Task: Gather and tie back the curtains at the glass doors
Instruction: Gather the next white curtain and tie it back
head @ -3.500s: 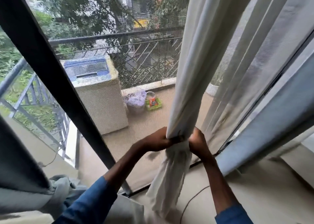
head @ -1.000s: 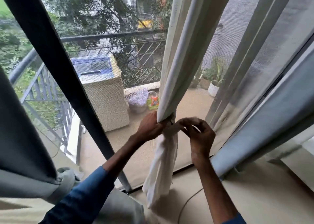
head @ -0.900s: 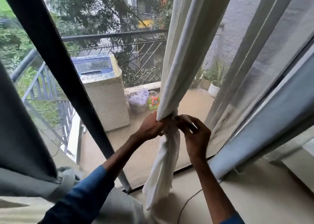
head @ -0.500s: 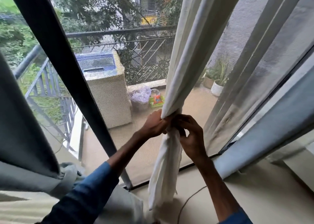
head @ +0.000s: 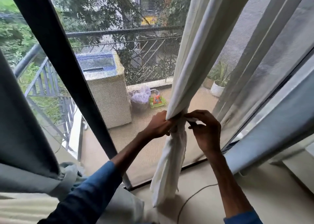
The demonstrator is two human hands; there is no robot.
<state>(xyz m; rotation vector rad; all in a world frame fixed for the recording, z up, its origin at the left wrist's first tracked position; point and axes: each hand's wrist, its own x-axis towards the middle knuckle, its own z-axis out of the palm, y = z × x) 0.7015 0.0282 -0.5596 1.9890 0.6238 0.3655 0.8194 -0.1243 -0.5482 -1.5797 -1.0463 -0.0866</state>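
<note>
The cream curtain (head: 192, 57) hangs bunched at the screen door (head: 136, 62), cinched at mid-height; the left hand (head: 158, 124) grips the gather, the right hand (head: 206, 127) pinches a white fabric end beside it

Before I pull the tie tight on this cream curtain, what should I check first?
1. Cream curtain gathered into one bundle at the hands: ok.
2. Left hand grips the bundle: ok.
3. Right hand pinches the white fabric end: ok.
4. Tie wrapped fully around the bundle: cannot tell, the hands hide it.
5. Sheer panel gathered too: not ok, it hangs loose to the right.
</note>
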